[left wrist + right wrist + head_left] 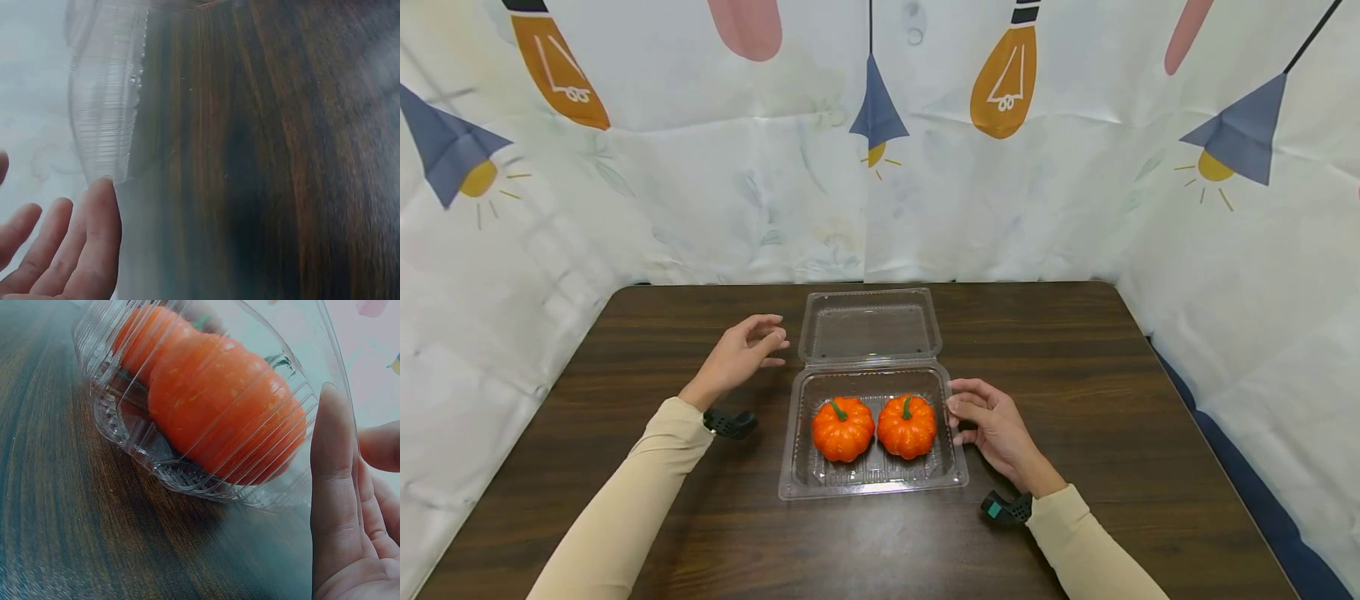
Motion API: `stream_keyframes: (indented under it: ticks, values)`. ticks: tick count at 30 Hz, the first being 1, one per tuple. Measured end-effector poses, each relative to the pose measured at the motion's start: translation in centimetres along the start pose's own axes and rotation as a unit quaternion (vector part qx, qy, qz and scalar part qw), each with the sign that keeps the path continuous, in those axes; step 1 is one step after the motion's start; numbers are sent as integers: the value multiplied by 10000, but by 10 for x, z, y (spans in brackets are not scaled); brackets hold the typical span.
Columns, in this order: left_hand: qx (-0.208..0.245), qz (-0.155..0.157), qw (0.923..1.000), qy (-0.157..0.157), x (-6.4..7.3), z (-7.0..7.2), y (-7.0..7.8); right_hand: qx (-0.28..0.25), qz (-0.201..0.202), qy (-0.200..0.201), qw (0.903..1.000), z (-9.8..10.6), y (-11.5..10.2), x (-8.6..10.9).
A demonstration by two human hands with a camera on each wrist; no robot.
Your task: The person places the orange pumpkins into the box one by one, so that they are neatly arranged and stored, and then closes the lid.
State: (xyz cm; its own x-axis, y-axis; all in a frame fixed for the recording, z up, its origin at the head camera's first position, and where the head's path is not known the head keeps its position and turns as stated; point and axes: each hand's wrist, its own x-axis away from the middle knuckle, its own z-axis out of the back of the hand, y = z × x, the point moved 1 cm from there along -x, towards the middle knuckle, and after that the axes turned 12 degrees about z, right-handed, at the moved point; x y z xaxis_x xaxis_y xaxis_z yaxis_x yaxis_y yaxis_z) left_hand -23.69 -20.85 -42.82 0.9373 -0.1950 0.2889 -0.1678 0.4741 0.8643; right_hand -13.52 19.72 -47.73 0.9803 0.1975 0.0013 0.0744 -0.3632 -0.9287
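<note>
Two ribbed orange pumpkins [843, 432] [907, 429], clear plastic clamshell [872, 489]; your right grip [997, 423] pinches its rim [961, 467], left grip [741, 354] spread: tilting could roll them.

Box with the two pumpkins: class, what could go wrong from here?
The right hand holds the box at its right rim, while the left hand is beside the lid; a one-sided pull might tip it. The pumpkins have space in front and behind, so a jolt could roll them. Folding the open lid over might catch their stems.
</note>
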Motion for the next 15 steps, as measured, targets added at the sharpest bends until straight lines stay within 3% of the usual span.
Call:
stream_keyframes:
  ticks: [15]
  values:
    - [823,417,9927,-780,-22,-9,-12,8,-65,60,10000,0,0,0]
